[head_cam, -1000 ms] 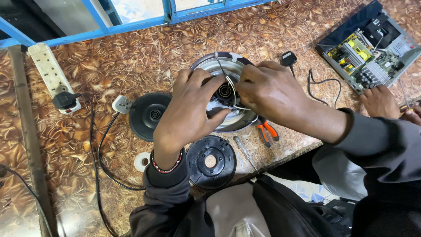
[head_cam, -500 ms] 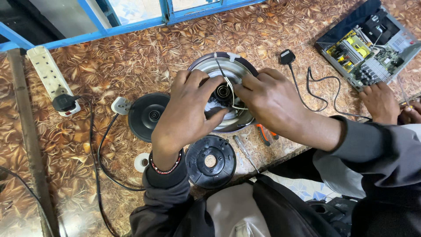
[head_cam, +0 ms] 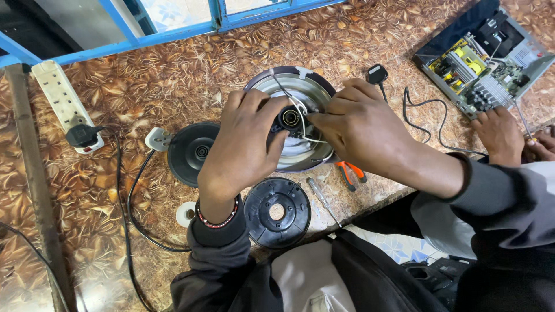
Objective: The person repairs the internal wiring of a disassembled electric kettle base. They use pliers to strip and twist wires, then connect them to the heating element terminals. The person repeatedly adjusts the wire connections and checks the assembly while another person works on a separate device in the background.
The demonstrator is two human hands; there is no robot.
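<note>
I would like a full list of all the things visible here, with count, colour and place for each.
round metal kettle underside with white wires: one, silver, table centre
round black power base: one, left of it
round black plastic cover: one, front edge
orange-handled pliers: one, under right forearm
slim screwdriver: one, beside cover
white tape roll: one, front left
white power strip: one, far left
open circuit-board case: one, top right
other person's hand: one, right edge
left hand: on kettle underside
right hand: at the wires
</note>
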